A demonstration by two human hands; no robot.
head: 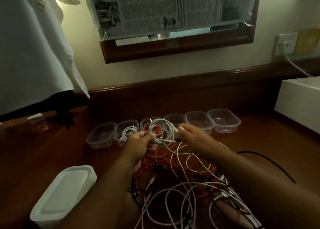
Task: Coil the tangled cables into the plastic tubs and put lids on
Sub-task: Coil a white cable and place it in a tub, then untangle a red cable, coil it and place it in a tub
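Note:
Several clear plastic tubs stand in a row across the wooden table. The second from the left holds a coiled white cable. My left hand grips a coil of white cable, lifted in front of the third tub, which shows red cable inside. My right hand pinches the end of that same cable near its plug. A tangle of white, red and black cables lies on the table below my forearms. A stack of white lids sits at the lower left.
A white box stands at the right edge of the table. White cloth hangs at the upper left. A black cable trails off to the right. A wall socket with a white cord is at the upper right.

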